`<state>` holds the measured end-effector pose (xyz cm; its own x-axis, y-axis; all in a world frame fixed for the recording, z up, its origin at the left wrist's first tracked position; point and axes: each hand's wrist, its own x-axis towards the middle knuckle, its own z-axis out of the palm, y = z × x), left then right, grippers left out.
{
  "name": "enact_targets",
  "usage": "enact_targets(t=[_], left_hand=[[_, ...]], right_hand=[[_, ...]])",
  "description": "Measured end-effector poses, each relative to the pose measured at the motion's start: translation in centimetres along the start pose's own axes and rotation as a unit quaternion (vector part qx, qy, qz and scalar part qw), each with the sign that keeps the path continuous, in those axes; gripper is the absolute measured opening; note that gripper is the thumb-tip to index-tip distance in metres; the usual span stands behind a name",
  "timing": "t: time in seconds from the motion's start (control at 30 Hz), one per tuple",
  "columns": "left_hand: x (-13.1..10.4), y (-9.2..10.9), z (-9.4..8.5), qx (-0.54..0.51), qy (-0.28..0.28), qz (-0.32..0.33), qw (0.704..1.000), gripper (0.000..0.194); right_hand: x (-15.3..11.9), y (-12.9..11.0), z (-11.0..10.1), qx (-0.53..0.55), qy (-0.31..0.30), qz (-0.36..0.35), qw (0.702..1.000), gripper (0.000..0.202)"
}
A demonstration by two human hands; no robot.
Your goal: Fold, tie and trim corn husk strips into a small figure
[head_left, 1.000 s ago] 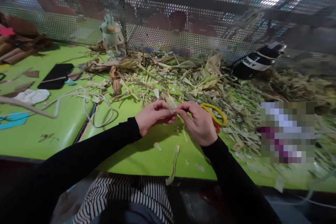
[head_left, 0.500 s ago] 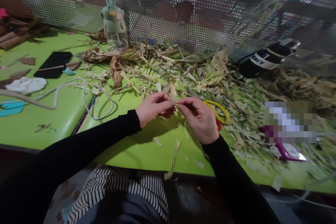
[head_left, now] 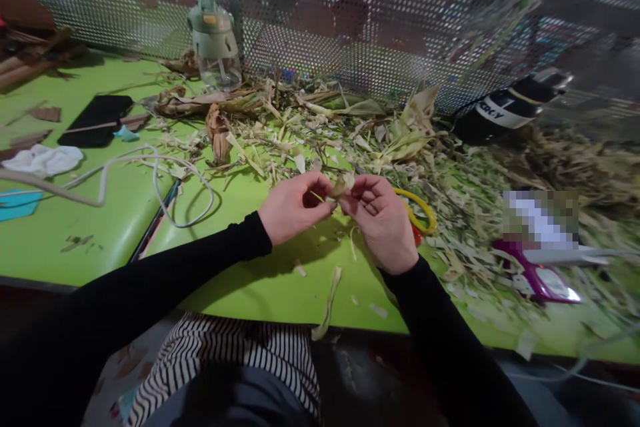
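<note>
A small pale piece of dried corn husk (head_left: 344, 183) is between my two hands above the green table. My right hand (head_left: 383, 223) pinches it between thumb and fingers. My left hand (head_left: 297, 205) curls beside it, thumb and fingertips closed on the husk's left end, though the exact contact is small and partly hidden. Just right of my right hand lie scissors with yellow handles (head_left: 423, 210), partly covered by it. A narrow husk strip (head_left: 329, 303) rests at the table's front edge below my hands.
Husk scraps (head_left: 310, 137) are heaped behind and to the right. A clear bottle with a green lid (head_left: 215, 40) and a black bottle (head_left: 505, 110) stand by the mesh screen. At left lie a black phone (head_left: 97, 121), a white cable (head_left: 155, 180) and crumpled tissue (head_left: 44, 160).
The husk piece stood upright between my fingertips and is now folded down towards my right hand. My left thumb and fingers have rounded into a wider loop.
</note>
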<state>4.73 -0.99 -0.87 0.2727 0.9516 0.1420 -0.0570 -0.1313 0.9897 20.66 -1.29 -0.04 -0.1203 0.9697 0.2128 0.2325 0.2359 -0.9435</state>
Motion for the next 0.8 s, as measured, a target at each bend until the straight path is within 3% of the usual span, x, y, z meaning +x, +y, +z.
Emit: enact_targets(t=[0.17,0.37,0.43,0.53,0.63,0.8], left_hand=[[-0.04,-0.08,-0.21,0.064,0.005,0.033,0.997,0.009],[0.58,0.15,-0.52,-0.084,-0.020,-0.087,0.992,0.010],[0.65,0.19,-0.56,-0.092,-0.030,-0.093,0.991,0.008],[0.50,0.28,-0.43,-0.050,-0.006,-0.046,0.998,0.005],[0.17,0.46,-0.26,0.023,0.013,0.024,0.999,0.008],[-0.12,0.60,-0.37,0.093,-0.008,0.091,0.991,0.006]], right_hand=[[0.00,0.18,0.16,0.019,-0.010,0.027,0.999,0.029],[-0.03,0.08,0.14,0.026,-0.027,0.025,0.999,0.022],[-0.08,0.07,0.17,0.018,-0.027,0.026,0.999,0.019],[-0.19,0.21,0.37,0.023,-0.018,0.035,0.999,0.015],[-0.30,0.45,0.67,0.100,-0.015,0.071,0.992,0.012],[-0.37,0.51,0.78,0.190,-0.025,0.125,0.973,0.013]])
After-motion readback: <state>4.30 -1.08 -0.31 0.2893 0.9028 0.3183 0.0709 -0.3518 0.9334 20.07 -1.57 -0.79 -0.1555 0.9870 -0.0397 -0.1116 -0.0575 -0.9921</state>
